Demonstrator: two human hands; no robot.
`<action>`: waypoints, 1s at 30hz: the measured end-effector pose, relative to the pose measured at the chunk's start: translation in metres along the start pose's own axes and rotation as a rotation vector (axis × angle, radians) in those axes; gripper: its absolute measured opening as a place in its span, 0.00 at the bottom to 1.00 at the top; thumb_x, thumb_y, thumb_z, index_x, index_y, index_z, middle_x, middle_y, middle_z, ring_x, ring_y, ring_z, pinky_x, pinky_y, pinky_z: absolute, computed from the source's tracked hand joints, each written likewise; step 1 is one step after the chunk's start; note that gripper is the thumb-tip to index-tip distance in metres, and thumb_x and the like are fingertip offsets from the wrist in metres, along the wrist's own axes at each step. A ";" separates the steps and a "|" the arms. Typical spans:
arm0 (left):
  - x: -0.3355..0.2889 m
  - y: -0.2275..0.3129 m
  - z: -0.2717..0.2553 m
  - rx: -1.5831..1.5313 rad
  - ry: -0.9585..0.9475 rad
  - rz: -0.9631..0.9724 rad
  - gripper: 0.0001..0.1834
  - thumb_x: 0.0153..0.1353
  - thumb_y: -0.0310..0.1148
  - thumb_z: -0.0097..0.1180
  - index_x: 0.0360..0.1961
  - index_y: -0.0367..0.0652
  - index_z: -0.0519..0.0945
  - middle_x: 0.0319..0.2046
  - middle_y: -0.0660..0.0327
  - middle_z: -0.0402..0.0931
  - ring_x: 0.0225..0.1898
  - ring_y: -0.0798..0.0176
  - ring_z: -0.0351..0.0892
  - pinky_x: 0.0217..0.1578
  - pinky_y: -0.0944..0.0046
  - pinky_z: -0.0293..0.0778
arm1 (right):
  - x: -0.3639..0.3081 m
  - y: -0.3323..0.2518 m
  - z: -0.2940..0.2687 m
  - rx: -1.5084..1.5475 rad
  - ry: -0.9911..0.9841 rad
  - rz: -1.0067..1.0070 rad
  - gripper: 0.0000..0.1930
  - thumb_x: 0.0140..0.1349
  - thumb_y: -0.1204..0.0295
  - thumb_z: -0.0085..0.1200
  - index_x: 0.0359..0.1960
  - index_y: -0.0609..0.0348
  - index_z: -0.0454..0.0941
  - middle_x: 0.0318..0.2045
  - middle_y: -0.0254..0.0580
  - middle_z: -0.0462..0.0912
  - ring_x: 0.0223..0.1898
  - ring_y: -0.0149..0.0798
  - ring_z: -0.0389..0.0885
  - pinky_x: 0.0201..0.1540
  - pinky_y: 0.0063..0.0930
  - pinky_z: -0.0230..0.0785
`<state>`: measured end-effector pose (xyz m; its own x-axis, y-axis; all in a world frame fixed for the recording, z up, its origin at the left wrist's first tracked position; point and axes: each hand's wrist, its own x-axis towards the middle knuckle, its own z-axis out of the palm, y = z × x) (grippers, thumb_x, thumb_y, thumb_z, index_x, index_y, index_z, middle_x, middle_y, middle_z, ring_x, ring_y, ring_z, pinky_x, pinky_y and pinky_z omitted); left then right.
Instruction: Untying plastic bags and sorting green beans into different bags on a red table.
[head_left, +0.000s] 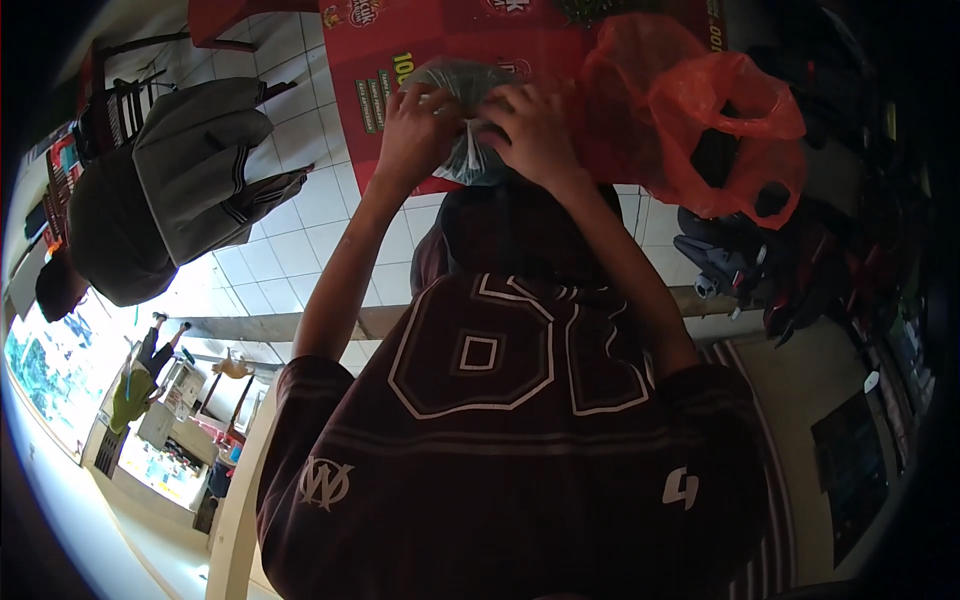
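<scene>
A clear plastic bag [462, 78] with dark greenish contents lies at the near edge of a red printed tabletop [352, 70]. Its plastic is gathered into pale folds between my hands. On the left side, my left hand [424, 118] has its fingers curled over the bag. My right hand [527, 128] grips the bag from the other side, fingers bent and thumb against the gathered plastic. The fingertips of both hands partly hide what they pinch. What is inside the bag is too dim to name.
An orange-red plastic carrier bag [690, 110] spreads over the table's right side, with green leaves [590, 10] at the far edge. A person in grey [130, 215] is at the left beside a chair [125, 105]. Parked motorcycles [790, 265] stand at the right.
</scene>
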<state>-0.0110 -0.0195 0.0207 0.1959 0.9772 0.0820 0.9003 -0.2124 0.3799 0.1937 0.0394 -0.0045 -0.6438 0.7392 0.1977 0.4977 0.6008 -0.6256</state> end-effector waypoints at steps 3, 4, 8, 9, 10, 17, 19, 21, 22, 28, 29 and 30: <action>-0.001 -0.001 0.008 -0.006 0.091 0.049 0.08 0.50 0.28 0.65 0.34 0.50 0.85 0.40 0.68 0.81 0.48 0.56 0.77 0.50 0.51 0.69 | -0.001 0.003 0.001 -0.086 -0.046 -0.022 0.12 0.55 0.62 0.68 0.39 0.46 0.83 0.42 0.28 0.82 0.46 0.38 0.79 0.52 0.45 0.61; -0.002 0.003 0.007 -0.041 0.140 0.045 0.08 0.51 0.26 0.64 0.33 0.49 0.84 0.38 0.67 0.80 0.47 0.56 0.77 0.49 0.52 0.69 | 0.000 0.005 -0.003 -0.077 -0.025 -0.022 0.10 0.56 0.62 0.68 0.38 0.47 0.83 0.41 0.27 0.82 0.46 0.37 0.80 0.52 0.44 0.60; -0.006 0.033 -0.015 -0.201 0.235 -0.025 0.08 0.50 0.24 0.65 0.33 0.45 0.82 0.35 0.63 0.80 0.43 0.55 0.78 0.47 0.53 0.69 | 0.000 -0.004 -0.028 0.070 0.058 -0.024 0.09 0.58 0.64 0.67 0.37 0.49 0.83 0.37 0.27 0.83 0.42 0.37 0.80 0.51 0.41 0.60; -0.004 0.040 -0.025 -0.201 0.236 -0.027 0.08 0.50 0.24 0.65 0.33 0.45 0.82 0.35 0.63 0.80 0.43 0.55 0.78 0.47 0.53 0.69 | 0.003 -0.011 -0.039 0.154 0.093 -0.032 0.08 0.59 0.64 0.67 0.36 0.49 0.83 0.35 0.27 0.83 0.39 0.37 0.81 0.51 0.39 0.60; -0.002 0.046 -0.036 -0.272 0.291 -0.057 0.08 0.50 0.22 0.65 0.33 0.43 0.82 0.35 0.61 0.81 0.42 0.54 0.78 0.46 0.54 0.70 | 0.008 -0.019 -0.051 0.241 0.126 -0.044 0.07 0.60 0.65 0.67 0.35 0.50 0.83 0.32 0.28 0.83 0.37 0.37 0.81 0.50 0.38 0.60; 0.016 0.085 -0.118 -0.456 0.402 -0.071 0.09 0.49 0.16 0.64 0.32 0.38 0.83 0.35 0.58 0.82 0.40 0.55 0.81 0.42 0.59 0.75 | 0.041 -0.063 -0.146 0.223 0.134 -0.165 0.06 0.59 0.64 0.67 0.32 0.48 0.84 0.29 0.25 0.82 0.29 0.30 0.78 0.45 0.34 0.57; 0.016 0.091 -0.132 -0.531 0.393 -0.083 0.10 0.48 0.19 0.66 0.33 0.42 0.85 0.36 0.60 0.82 0.40 0.55 0.81 0.43 0.58 0.73 | 0.042 -0.071 -0.158 0.214 0.185 -0.232 0.06 0.58 0.63 0.68 0.32 0.46 0.85 0.26 0.22 0.81 0.26 0.26 0.74 0.43 0.32 0.55; 0.019 0.099 -0.144 -0.574 0.422 -0.083 0.11 0.46 0.18 0.66 0.33 0.41 0.85 0.36 0.60 0.82 0.39 0.56 0.81 0.42 0.59 0.74 | 0.045 -0.079 -0.171 0.234 0.215 -0.254 0.06 0.58 0.62 0.68 0.31 0.45 0.85 0.24 0.21 0.80 0.25 0.25 0.73 0.43 0.32 0.54; 0.020 0.102 -0.151 -0.588 0.418 -0.053 0.09 0.49 0.17 0.66 0.32 0.38 0.84 0.35 0.58 0.82 0.39 0.56 0.82 0.41 0.60 0.75 | 0.047 -0.083 -0.177 0.258 0.240 -0.269 0.06 0.58 0.61 0.68 0.31 0.45 0.85 0.23 0.20 0.80 0.23 0.24 0.73 0.43 0.32 0.54; 0.023 0.106 -0.160 -0.687 0.384 -0.016 0.10 0.48 0.18 0.67 0.33 0.41 0.86 0.35 0.60 0.82 0.40 0.57 0.82 0.42 0.60 0.75 | 0.054 -0.100 -0.199 0.234 0.176 -0.312 0.10 0.59 0.61 0.68 0.30 0.52 0.84 0.25 0.25 0.83 0.24 0.28 0.75 0.44 0.31 0.59; 0.024 0.106 -0.161 -0.716 0.375 -0.035 0.10 0.48 0.18 0.67 0.33 0.41 0.86 0.35 0.60 0.82 0.40 0.57 0.82 0.43 0.60 0.75 | 0.055 -0.101 -0.200 0.233 0.180 -0.312 0.10 0.59 0.61 0.68 0.30 0.52 0.84 0.25 0.25 0.83 0.24 0.28 0.75 0.44 0.31 0.59; 0.025 0.106 -0.160 -0.714 0.375 -0.032 0.10 0.48 0.18 0.67 0.33 0.41 0.86 0.35 0.60 0.82 0.40 0.57 0.82 0.43 0.60 0.75 | 0.058 -0.101 -0.199 0.265 0.197 -0.321 0.10 0.59 0.60 0.68 0.29 0.50 0.83 0.24 0.23 0.82 0.24 0.27 0.74 0.44 0.31 0.56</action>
<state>0.0272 -0.0178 0.2109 -0.0834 0.9447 0.3171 0.4130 -0.2568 0.8738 0.2214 0.0821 0.2207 -0.6058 0.5875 0.5365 0.1092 0.7294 -0.6754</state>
